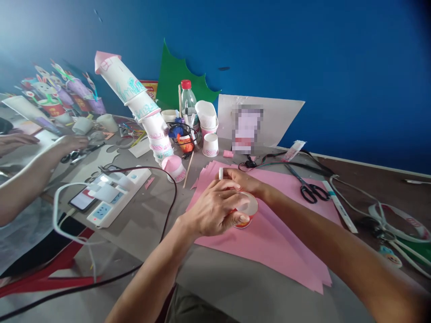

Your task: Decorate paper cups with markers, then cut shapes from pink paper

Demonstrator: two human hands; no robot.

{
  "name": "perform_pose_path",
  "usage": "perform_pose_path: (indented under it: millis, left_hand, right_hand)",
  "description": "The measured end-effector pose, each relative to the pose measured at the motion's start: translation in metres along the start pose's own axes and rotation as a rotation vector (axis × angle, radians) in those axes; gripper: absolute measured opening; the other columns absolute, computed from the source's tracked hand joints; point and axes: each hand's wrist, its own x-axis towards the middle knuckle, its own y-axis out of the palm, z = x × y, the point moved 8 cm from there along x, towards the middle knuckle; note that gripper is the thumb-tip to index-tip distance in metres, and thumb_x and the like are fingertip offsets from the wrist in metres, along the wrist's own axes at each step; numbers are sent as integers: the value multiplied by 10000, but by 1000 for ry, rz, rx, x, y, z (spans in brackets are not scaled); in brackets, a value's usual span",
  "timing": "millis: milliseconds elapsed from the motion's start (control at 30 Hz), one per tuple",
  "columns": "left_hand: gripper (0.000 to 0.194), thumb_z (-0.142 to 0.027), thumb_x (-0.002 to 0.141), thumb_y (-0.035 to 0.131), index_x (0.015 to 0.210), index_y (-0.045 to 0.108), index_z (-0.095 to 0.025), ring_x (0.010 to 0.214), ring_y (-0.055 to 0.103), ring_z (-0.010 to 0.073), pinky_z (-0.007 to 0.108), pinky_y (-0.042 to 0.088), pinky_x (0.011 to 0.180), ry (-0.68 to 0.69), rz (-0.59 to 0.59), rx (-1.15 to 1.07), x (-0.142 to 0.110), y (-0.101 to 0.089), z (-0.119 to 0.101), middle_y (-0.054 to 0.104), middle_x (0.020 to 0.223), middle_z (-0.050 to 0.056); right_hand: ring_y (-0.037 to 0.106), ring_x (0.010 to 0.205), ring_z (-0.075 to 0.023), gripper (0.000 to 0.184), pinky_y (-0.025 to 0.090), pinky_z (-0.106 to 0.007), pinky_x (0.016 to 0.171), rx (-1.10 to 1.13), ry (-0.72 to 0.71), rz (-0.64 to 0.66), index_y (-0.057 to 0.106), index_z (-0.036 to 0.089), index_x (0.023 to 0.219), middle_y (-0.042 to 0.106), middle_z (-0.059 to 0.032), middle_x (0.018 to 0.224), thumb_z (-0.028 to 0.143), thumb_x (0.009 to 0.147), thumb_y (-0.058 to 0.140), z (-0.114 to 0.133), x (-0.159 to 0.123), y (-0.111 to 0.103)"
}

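A paper cup [251,206] with red and orange on its outside stands mouth up over the pink paper [276,251]. My left hand [215,208] is closed around its left side, thumb near the front and fingers over the rim. Just behind, my right hand [245,180] is partly covered by the left one. A short white stick [221,173] rises at its fingertips, seemingly pinched there; its lower part is hidden. Several pink sheets are stacked beneath both hands.
Black scissors [313,192] lie right of the pink sheets. A leaning tower of paper cups [148,112] stands left, beside a power strip [111,202] with cables. A phone, blurred out, [248,130] leans at the back. Another person's arm [37,166] reaches in at left.
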Motion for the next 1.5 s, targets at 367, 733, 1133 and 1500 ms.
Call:
perform_pose_path:
  millis: [367, 733, 1133, 1500]
  left_hand:
    - [612, -579, 1001, 213, 1077, 662, -171, 1178, 563, 299, 456, 446, 925, -23, 19, -43, 1, 3, 3, 723, 1088, 160]
    - [619, -568, 1008, 172, 1036, 658, -186, 1157, 579, 274, 429, 436, 910, -10, -5, -31, 3, 0, 1, 735, 1078, 145]
    - [609, -551, 1016, 165, 1052, 643, -176, 1135, 579, 275, 423, 415, 911, 22, -38, -38, 2, -2, -1, 751, 1010, 126]
    - [635, -568, 1008, 148, 1094, 646, -184, 1167, 569, 282, 434, 420, 925, 1, -10, -36, 1, 0, 1, 738, 1048, 140]
  right_hand:
    - [614, 773, -148, 123, 501, -277, 709, -18, -48, 131, 663, 195, 820, 694, 22, 829, 199, 722, 737, 1, -2, 6]
    - [643, 849, -170, 119, 521, -299, 753, -26, -57, 141, 665, 205, 873, 700, 14, 855, 201, 763, 713, 2, -3, 8]
    - [633, 871, -166, 68, 515, -294, 789, -24, -61, 182, 632, 198, 825, 677, 14, 863, 192, 783, 686, 1, -3, 11]
    - [590, 794, -154, 218, 493, -291, 737, -79, -52, 137, 590, 203, 840, 642, 23, 842, 180, 694, 749, 5, -2, 5]
